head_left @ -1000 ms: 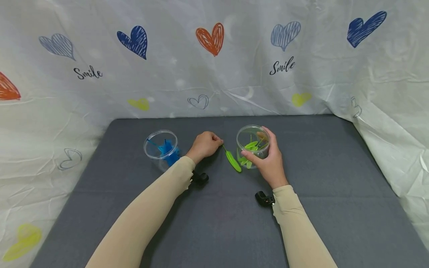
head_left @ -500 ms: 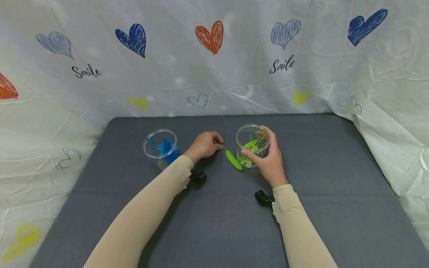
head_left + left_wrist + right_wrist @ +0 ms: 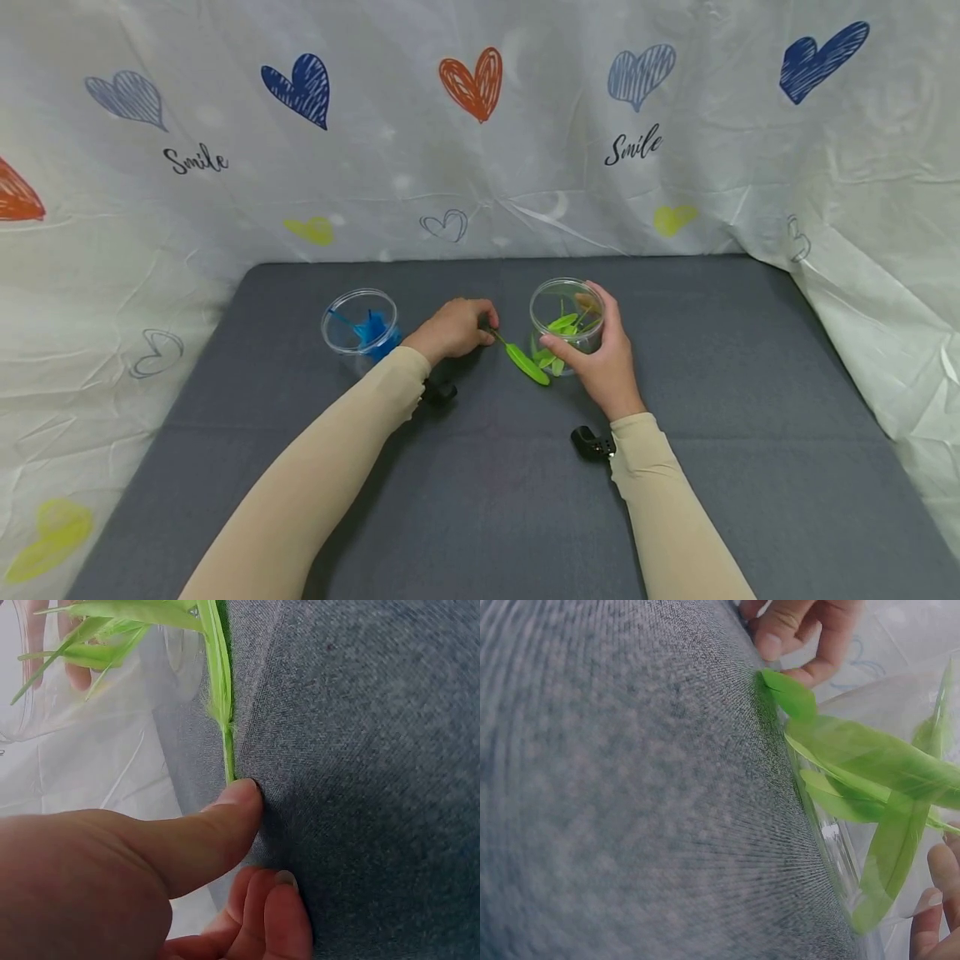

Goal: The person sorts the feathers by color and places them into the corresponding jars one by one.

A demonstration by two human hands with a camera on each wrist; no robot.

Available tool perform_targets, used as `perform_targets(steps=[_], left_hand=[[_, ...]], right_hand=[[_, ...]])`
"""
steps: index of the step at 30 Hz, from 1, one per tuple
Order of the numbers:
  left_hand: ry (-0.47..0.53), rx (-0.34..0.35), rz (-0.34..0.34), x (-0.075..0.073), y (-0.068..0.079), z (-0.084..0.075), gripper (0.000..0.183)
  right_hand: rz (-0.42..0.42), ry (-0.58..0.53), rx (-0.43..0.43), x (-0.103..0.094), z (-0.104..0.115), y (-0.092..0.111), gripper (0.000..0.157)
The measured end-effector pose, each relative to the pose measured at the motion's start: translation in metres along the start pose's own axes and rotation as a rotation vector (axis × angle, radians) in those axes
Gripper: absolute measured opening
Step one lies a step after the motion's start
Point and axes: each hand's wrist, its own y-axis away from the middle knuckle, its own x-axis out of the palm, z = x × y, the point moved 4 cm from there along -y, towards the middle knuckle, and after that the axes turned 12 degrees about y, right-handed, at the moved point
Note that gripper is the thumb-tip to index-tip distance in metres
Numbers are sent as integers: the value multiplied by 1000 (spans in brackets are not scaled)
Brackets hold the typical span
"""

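Observation:
Between thumb and fingertips my left hand pinches the thin quill of a bright green feather. The feather slants down to the right, low over the cloth, its broad end close beside a clear round jar. My right hand grips that jar from its right side, thumb in front and fingers behind. Several loose green feathers lean inside, seen through the wall in the right wrist view. In the left wrist view, my left thumb presses on the quill's end.
Left of my left hand stands a second clear jar with blue feathers in it. A dark grey cloth covers the table. Behind hangs a pale curtain printed with hearts.
My left hand has shifted slightly down and left, and the green feather has swung, its broad end now further right. The right hand and its jar stay in place.

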Motion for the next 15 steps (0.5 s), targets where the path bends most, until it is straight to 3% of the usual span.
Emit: perform_targets(steps=[4, 9, 15], left_hand=[[-28, 25, 26, -1, 2, 1, 7], [-14, 56, 61, -5, 10, 3, 9], [45, 126, 4, -17, 21, -5, 8]], right_hand=[[-3, 0, 0, 0, 2, 0, 99], [-4, 0, -8, 2, 3, 0, 97], [0, -13, -3, 1, 1, 0, 96]])
